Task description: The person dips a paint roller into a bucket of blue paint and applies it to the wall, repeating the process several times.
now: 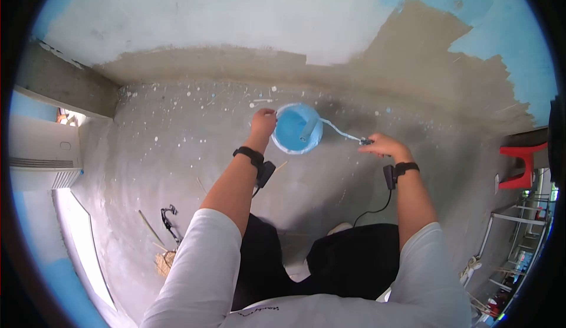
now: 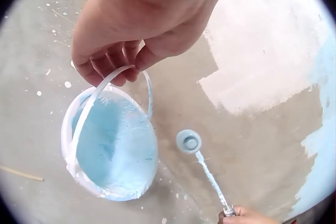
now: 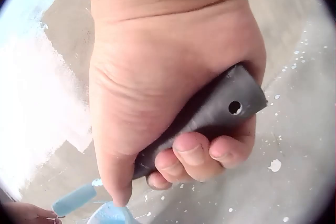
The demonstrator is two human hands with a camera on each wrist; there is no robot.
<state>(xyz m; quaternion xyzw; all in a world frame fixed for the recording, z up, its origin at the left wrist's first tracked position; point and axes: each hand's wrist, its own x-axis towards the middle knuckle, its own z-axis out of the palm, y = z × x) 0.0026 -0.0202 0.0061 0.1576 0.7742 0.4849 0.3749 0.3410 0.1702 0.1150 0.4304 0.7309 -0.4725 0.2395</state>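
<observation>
In the head view my left hand is at the left side of a white bucket smeared with light blue paint. The left wrist view has its fingers curled round the bucket's thin white handle, pulled upright over the tilted mouth. My right hand grips the black handle of a paint roller; its thumb lies along the grip. The paint-coated wire frame runs left to the light blue roller sleeve, which overlaps the bucket's mouth in the head view. Blue paint shows inside the bucket.
Ahead stands a wall with white, bare grey-brown and blue areas. White and blue drips spot the concrete floor. A red stool and metal racks are at right; a black stand and sticks lie at lower left.
</observation>
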